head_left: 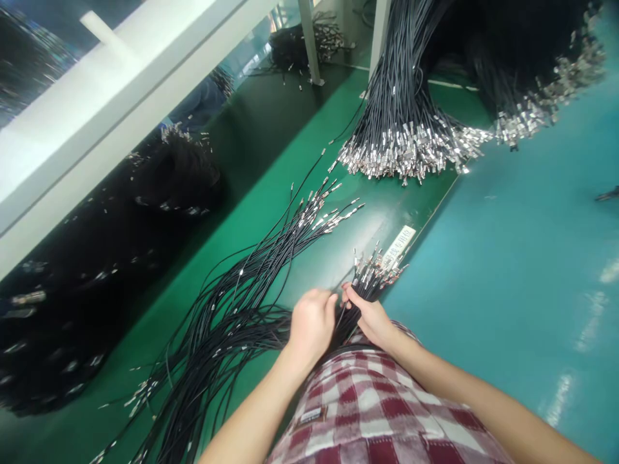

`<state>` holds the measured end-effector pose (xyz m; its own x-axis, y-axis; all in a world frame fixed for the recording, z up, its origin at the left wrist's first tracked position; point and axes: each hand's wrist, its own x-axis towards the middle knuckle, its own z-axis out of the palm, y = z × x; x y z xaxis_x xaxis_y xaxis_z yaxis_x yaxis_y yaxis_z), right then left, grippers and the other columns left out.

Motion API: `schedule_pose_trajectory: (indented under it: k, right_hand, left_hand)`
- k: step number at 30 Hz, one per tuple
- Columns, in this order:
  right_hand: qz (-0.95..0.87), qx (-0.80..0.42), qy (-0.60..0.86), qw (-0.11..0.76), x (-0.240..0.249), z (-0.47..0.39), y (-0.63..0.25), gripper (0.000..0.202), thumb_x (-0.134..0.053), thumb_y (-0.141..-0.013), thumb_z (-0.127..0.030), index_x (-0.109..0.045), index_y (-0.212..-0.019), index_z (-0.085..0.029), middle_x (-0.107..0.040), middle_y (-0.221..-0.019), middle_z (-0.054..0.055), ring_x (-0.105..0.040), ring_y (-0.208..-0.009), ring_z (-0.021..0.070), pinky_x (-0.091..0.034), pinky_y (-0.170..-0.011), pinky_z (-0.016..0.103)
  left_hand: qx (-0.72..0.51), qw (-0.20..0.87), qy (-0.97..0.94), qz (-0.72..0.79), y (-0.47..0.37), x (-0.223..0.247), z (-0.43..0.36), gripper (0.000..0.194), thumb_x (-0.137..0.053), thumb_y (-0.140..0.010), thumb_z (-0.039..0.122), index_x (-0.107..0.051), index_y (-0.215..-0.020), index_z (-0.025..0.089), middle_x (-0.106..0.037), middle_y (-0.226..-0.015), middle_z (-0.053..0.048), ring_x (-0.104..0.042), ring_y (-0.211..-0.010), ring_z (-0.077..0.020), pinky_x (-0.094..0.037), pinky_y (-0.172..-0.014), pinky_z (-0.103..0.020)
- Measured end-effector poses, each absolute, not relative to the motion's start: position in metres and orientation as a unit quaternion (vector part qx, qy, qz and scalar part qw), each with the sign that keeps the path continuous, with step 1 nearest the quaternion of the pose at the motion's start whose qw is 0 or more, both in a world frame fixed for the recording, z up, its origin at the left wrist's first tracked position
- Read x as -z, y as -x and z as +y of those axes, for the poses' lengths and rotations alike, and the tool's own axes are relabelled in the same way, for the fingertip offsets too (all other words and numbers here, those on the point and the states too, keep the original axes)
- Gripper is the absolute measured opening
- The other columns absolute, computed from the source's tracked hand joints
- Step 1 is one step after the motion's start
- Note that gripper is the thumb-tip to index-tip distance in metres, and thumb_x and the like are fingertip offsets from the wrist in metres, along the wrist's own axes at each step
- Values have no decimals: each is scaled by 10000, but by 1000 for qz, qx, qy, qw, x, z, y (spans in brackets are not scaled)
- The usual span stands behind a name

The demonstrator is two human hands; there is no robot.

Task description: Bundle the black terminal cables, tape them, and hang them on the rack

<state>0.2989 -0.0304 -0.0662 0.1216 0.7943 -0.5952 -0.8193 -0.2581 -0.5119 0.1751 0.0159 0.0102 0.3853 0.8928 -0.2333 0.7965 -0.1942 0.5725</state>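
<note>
A bundle of thin black cables (370,283) with silvery metal terminals lies at the table's near edge, close to my body. My right hand (372,319) is closed at the bundle just behind the terminals, thumb and fingertips on the cables. Just left of it, my left hand (312,322) is curled closed on a thin black cable; its fingertips are partly hidden. The rest of the bundle runs left under my left hand into a loose heap of black cables (193,361). Another spread of cables (309,212) with metal ends lies beyond my hands.
Large hanks of black cables (401,96) with metal ends lie at the back right, draping over the green tabletop (251,219). A white frame beam (120,84) crosses the upper left, with dark cable coils (178,167) below it. A white label (400,241) sits at the edge.
</note>
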Motion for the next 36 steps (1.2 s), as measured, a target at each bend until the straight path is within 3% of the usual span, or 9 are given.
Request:
schedule_pose_trajectory:
  k: [4, 9, 17, 19, 23, 25, 28, 32, 36]
  right_hand:
    - [64, -676, 429, 595, 64, -38, -300, 426, -925, -514, -428, -730, -805, -186, -602, -689, -25, -454, -605, 90, -429, -570, 214]
    - [104, -673, 449, 579, 74, -46, -302, 455, -950, -466, -381, -740, -813, -173, -601, -673, -26, -469, -600, 95, -456, -559, 214]
    - [48, -688, 472, 549, 68, -37, -303, 519, -898, -561, -490, -753, -949, -178, -583, -633, -18, -525, -639, 142, -478, -615, 259]
    - [37, -683, 482, 548, 70, -34, -302, 538, -871, -595, -526, -756, -990, -179, -586, -640, -18, -530, -657, 144, -476, -632, 257]
    - [28, -688, 492, 533, 87, -34, -301, 444, -852, -639, -508, -763, -942, -196, -700, -878, 25, -591, -815, 173, -494, -751, 277]
    - [50, -692, 482, 535, 94, -34, -301, 376, -874, -622, -469, -747, -854, -202, -713, -950, 36, -608, -880, 192, -506, -796, 299]
    - [107, -683, 448, 567, 96, -32, -300, 354, -914, -573, -413, -694, -756, -203, -654, -749, -9, -588, -740, 152, -532, -760, 293]
    - [131, -666, 434, 592, 91, -28, -296, 379, -920, -566, -414, -680, -753, -187, -496, -602, -61, -463, -560, 89, -513, -586, 226]
    - [139, -662, 454, 580, 99, -25, -296, 423, -922, -570, -390, -720, -884, -190, -496, -596, -63, -463, -539, 87, -502, -533, 210]
  left_hand:
    - [57, 277, -799, 531, -211, 1, 14, 276, -426, -955, 223, -680, -908, 125, -638, -821, -138, -628, -745, -256, -449, -739, -365]
    - [81, 246, -831, 492, -213, 14, -1, 361, -338, -991, 233, -648, -1114, 96, -673, -944, -173, -656, -880, -275, -481, -801, -372]
    - [140, 269, -818, 489, -120, 14, 18, 393, -442, -962, 483, -664, -1111, 194, -700, -1036, -98, -640, -1000, -269, -464, -904, -426]
    - [198, 230, -797, 522, -83, 15, 1, 496, -485, -908, 588, -666, -1124, 179, -688, -1113, -127, -611, -1078, -304, -444, -946, -463]
    - [287, 204, -802, 483, -41, 19, -47, 618, -466, -911, 555, -587, -1290, 82, -543, -1371, -249, -461, -1300, -395, -345, -1058, -558]
    - [292, 271, -798, 452, -43, 22, -38, 590, -470, -896, 571, -662, -1174, 88, -629, -1256, -229, -545, -1206, -389, -381, -1029, -535]
    - [204, 337, -754, 526, -72, 35, 32, 519, -411, -937, 554, -696, -987, 124, -717, -982, -138, -668, -939, -282, -491, -853, -376]
    - [67, 182, -707, 680, -133, 67, 118, 398, -583, -906, 288, -535, -1218, 45, -640, -1177, -246, -617, -1122, -313, -469, -892, -366]
    - [65, 221, -716, 659, -159, 86, 91, 342, -361, -996, 195, -451, -1314, 110, -723, -937, -150, -703, -910, -259, -493, -766, -330]
